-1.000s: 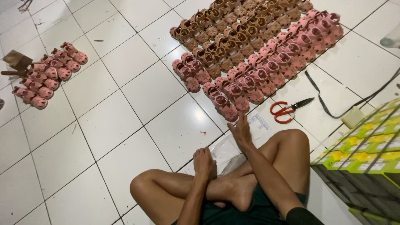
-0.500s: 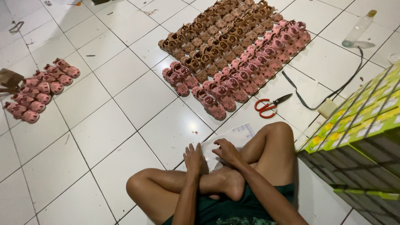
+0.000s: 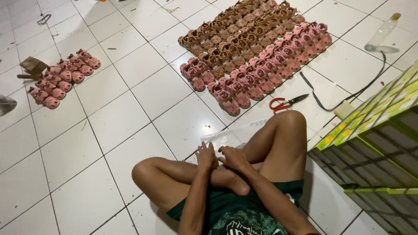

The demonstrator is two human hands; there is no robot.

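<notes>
I sit cross-legged on a white tiled floor. My left hand (image 3: 205,156) rests on my left shin with the fingers loosely spread and nothing in it. My right hand (image 3: 233,157) lies beside it on my crossed ankle, also holding nothing. The two hands almost touch. A clear plastic bag (image 3: 233,135) lies flat on the tile just ahead of my knees. Red-handled scissors (image 3: 285,103) lie on the floor beyond my right knee. Farther out, several rows of small pink sandals (image 3: 261,72) and brown sandals (image 3: 237,32) are laid in a neat block.
A smaller group of pink sandals (image 3: 61,78) sits at the far left beside a brown cardboard piece (image 3: 32,67). A black cable (image 3: 361,89) and white adapter (image 3: 344,109) lie right of the scissors. A plastic bottle (image 3: 383,31) lies beyond them. Stacked green-yellow boxes (image 3: 379,143) fill the right side.
My right hand, stretched forward toward the nearest pink sandals a second ago, has drawn back onto my crossed legs beside my left hand. The view has shifted slightly.
</notes>
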